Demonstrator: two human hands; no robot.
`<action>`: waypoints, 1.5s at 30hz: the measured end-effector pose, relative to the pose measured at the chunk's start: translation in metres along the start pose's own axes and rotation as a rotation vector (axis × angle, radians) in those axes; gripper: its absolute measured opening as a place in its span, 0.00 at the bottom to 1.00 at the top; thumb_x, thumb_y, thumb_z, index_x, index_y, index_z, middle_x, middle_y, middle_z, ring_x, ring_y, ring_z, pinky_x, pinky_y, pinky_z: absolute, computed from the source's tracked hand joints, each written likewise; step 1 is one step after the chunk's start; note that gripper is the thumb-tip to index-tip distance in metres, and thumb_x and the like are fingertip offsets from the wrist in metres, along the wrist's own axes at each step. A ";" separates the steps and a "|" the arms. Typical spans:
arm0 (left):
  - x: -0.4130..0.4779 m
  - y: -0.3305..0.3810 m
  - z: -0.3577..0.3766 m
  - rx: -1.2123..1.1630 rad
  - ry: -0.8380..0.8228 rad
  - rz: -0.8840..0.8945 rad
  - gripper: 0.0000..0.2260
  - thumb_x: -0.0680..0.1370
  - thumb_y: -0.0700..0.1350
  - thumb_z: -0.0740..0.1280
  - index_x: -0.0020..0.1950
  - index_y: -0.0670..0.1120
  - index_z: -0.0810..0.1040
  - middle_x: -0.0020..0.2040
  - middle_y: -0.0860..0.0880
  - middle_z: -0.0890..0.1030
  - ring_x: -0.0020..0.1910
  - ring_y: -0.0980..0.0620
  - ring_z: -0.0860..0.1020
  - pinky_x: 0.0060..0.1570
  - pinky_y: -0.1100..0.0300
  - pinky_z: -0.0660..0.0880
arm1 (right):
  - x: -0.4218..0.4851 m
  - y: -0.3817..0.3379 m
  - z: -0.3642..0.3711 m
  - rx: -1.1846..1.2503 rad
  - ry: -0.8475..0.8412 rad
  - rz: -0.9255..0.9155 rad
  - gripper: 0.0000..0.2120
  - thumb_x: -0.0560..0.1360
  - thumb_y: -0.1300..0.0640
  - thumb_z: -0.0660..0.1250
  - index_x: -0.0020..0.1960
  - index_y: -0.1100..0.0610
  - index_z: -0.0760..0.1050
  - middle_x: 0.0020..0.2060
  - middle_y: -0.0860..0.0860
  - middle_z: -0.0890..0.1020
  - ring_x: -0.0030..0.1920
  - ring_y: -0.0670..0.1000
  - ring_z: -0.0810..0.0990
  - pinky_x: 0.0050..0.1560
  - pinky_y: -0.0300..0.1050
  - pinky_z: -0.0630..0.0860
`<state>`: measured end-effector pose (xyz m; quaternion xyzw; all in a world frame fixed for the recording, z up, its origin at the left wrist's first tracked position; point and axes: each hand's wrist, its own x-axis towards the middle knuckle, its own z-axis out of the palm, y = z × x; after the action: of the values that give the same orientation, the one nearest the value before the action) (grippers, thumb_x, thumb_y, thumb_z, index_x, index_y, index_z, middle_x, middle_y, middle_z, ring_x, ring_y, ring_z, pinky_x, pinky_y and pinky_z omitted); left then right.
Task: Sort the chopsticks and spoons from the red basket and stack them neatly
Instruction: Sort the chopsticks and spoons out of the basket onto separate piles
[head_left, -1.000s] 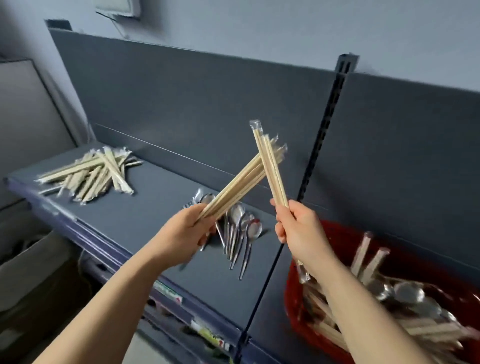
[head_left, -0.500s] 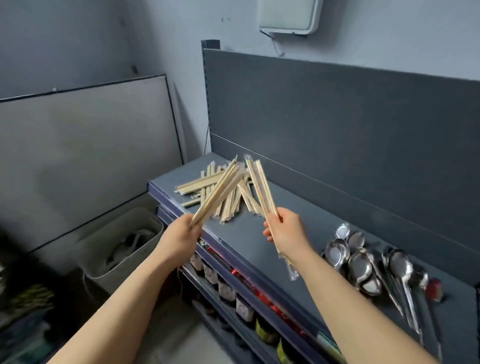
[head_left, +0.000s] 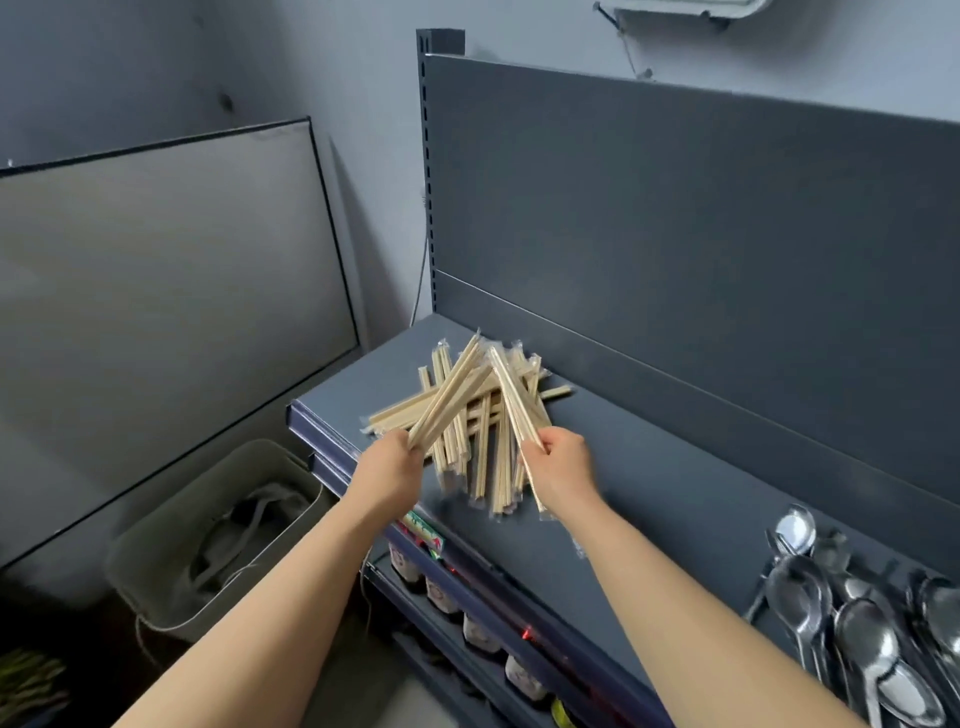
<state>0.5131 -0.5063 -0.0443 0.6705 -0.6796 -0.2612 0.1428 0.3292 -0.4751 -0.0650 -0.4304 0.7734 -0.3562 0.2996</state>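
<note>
One bundle of wrapped chopsticks (head_left: 449, 397) is gripped in the curled left hand (head_left: 388, 472) and another bundle (head_left: 514, 410) in the right hand (head_left: 562, 467), both held over the chopstick pile (head_left: 480, 467) on the shelf (head_left: 675, 509), well apart from the spoons (head_left: 862, 639).

The chopsticks (head_left: 483, 441) in front of you are pale tan, each pair in a clear, glossy wrapper. Under them the shelf (head_left: 649, 493) is dark slate grey, with a bluish-purple front edge. The back panel (head_left: 675, 234) is the same plain dark grey. To your right the spoons (head_left: 862, 634) are shiny silver. The wall (head_left: 337, 67) is pale blue-grey. At your left the board (head_left: 156, 291) is dull grey with a thin black frame, and the bin (head_left: 156, 587) is greyish beige. A label (head_left: 423, 535) on the shelf edge shows green, red and white.
</note>
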 end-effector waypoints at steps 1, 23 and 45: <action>0.011 0.000 0.002 0.003 -0.003 0.008 0.12 0.83 0.44 0.55 0.39 0.45 0.66 0.34 0.50 0.70 0.31 0.53 0.68 0.30 0.58 0.62 | 0.007 -0.002 0.002 -0.030 -0.007 0.001 0.12 0.76 0.58 0.61 0.34 0.59 0.71 0.27 0.51 0.72 0.29 0.51 0.68 0.32 0.45 0.63; 0.107 -0.007 0.003 0.575 -0.014 0.427 0.21 0.77 0.65 0.57 0.51 0.48 0.75 0.46 0.50 0.76 0.45 0.48 0.76 0.42 0.56 0.73 | 0.037 -0.009 0.016 -0.533 0.116 -0.057 0.14 0.80 0.51 0.59 0.63 0.54 0.72 0.56 0.51 0.78 0.54 0.54 0.77 0.50 0.45 0.73; -0.050 0.102 0.039 0.162 -0.412 1.359 0.23 0.75 0.61 0.55 0.59 0.50 0.79 0.53 0.52 0.81 0.53 0.48 0.79 0.50 0.56 0.74 | -0.214 0.044 -0.098 -0.335 0.582 0.360 0.20 0.79 0.49 0.63 0.69 0.53 0.73 0.65 0.47 0.77 0.64 0.47 0.75 0.64 0.42 0.70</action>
<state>0.4094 -0.4542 -0.0126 0.0441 -0.9775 -0.1843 0.0925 0.3299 -0.2411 -0.0115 -0.2114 0.9369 -0.2739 0.0508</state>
